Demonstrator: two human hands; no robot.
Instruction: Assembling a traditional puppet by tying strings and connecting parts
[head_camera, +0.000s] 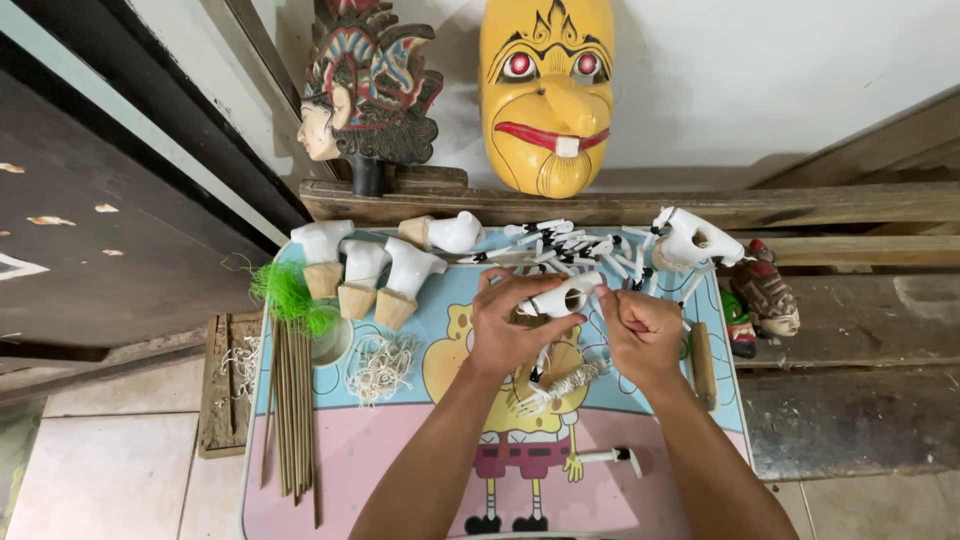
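Holding: a small white carved puppet piece (562, 298) at the centre of the frame, pinched between both of my hands above the little table (420, 470).
Left hand (510, 325): fingers curled closed around the left end of the white piece, thumb on top.
Right hand (640, 335): fingers bent and closed; fingertips meet the right end of the piece, and something thin and dark seems pinched in there too, I cannot tell what.
Long axis: the piece lies roughly left to right across the frame, tilted up a little toward the right, with a round hole facing me near its right end.
Nearer hand: both touch it; the left one has more of it wrapped.
Just below: a string-wound bundle (565, 383) with thin white sticks hangs under the piece, between my wrists.
Above: a heap of white-and-black stick parts (575, 245) in the upper middle, close beyond my fingertips, the nearest clutter.
Upper right: another white carved body (690, 240), and a painted puppet head (765, 290) lying off the table's edge.
Upper left: three white torsos on wooden cones (362, 275), a green fibre tuft (285, 292), long bamboo rods (292, 410) down the left side, a pale string tangle (380, 368).
Lower right: one loose white stick with a black tip (608, 458), well apart.
Back wall: a yellow mask (547, 90) and a carved head (365, 90).
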